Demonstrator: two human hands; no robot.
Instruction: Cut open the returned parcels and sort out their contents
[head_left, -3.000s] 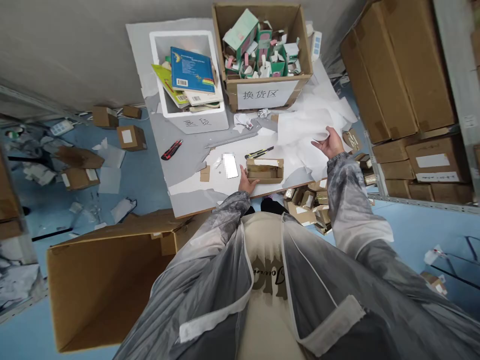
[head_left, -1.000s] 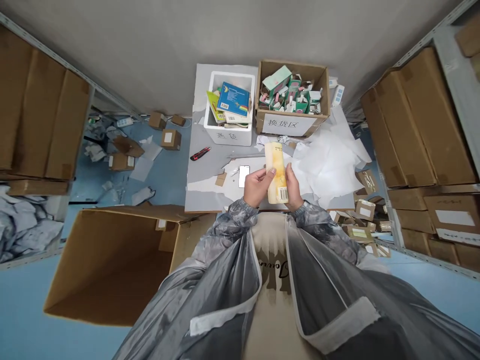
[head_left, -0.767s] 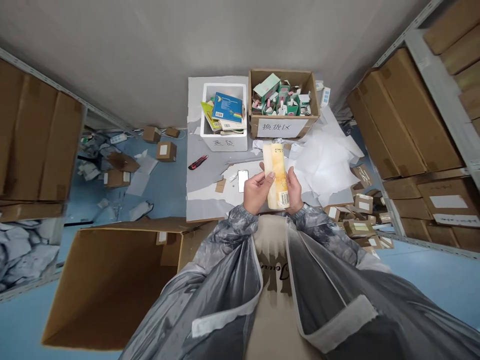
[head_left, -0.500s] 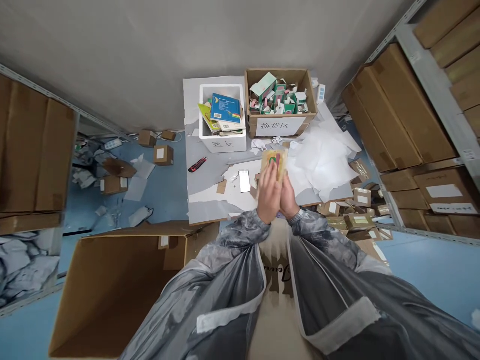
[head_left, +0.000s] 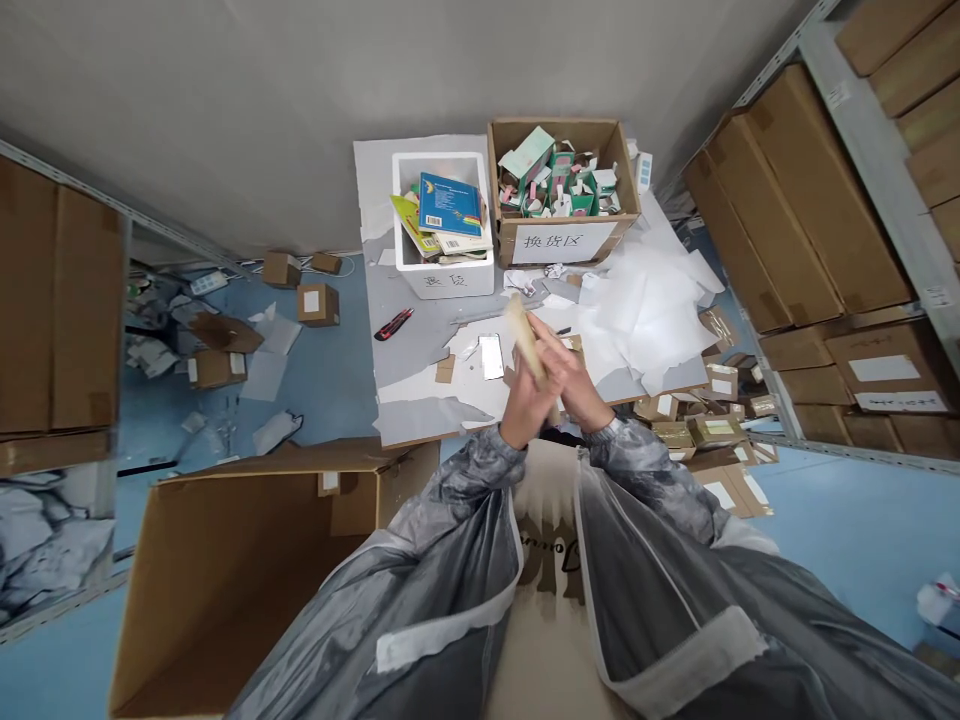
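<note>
Between my two hands, above the front of the table, is a flat yellowish packet (head_left: 523, 330), tilted so that mostly its narrow edge faces me; its kind cannot be made out. My left hand (head_left: 523, 408) grips its lower part from the left. From the right, my right hand (head_left: 568, 375) presses with its fingers along the packet's other side. The palms hide its lower end. A phone with a bright screen (head_left: 491, 357) lies on the table just left of the hands, and a red-and-black box cutter (head_left: 394, 324) is farther left.
At the back of the table (head_left: 405, 385) stand a white foam box (head_left: 457, 282) of books and a cardboard box (head_left: 624, 226) of green-and-white cartons. Thin white sheets (head_left: 652, 300) cover the right side. A large open carton (head_left: 240, 590) stands front left; shelves with boxes (head_left: 825, 210) flank the table.
The packet has turned from showing its printed face to standing nearly edge-on. Its top has swung left, and my hands have shifted their hold around it. The view has moved slightly.
</note>
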